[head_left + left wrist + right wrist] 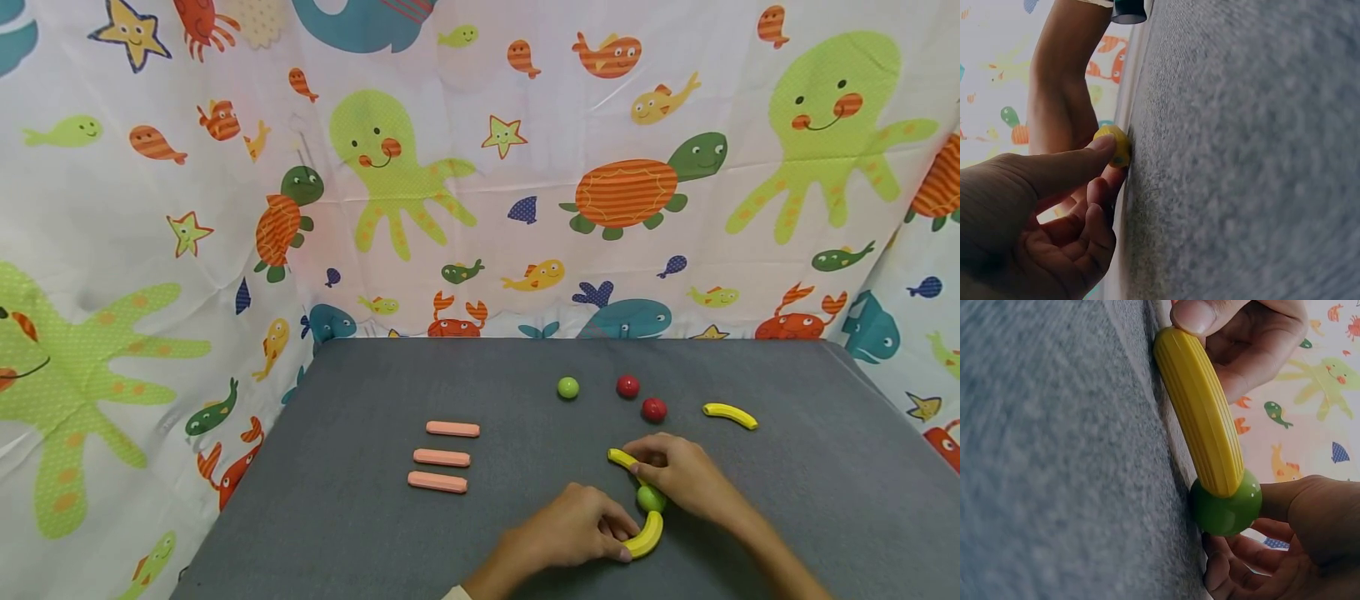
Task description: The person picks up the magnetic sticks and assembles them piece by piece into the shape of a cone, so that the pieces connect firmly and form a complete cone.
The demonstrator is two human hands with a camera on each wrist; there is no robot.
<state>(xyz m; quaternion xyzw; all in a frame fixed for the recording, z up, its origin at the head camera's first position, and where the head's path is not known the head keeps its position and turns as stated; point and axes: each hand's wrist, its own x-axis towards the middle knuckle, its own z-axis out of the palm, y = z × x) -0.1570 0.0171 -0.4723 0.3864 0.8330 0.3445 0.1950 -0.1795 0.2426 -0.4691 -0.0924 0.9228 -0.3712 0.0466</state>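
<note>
Pinching the near yellow banana piece point(647, 536) at its tip, the left hand point(573, 527) steadies it while the right hand point(686, 475) grips the green ball point(649, 498) beside a second banana piece point(624, 461) on the grey table point(337, 533).

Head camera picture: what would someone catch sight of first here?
Probably the two hands at the near edge of the grey table: the left hand pinches a yellow curved piece, and the right hand holds another yellow piece, with a green ball between them. Behind hangs a bright sea-creature curtain, and three pink sticks lie to the left.
</note>
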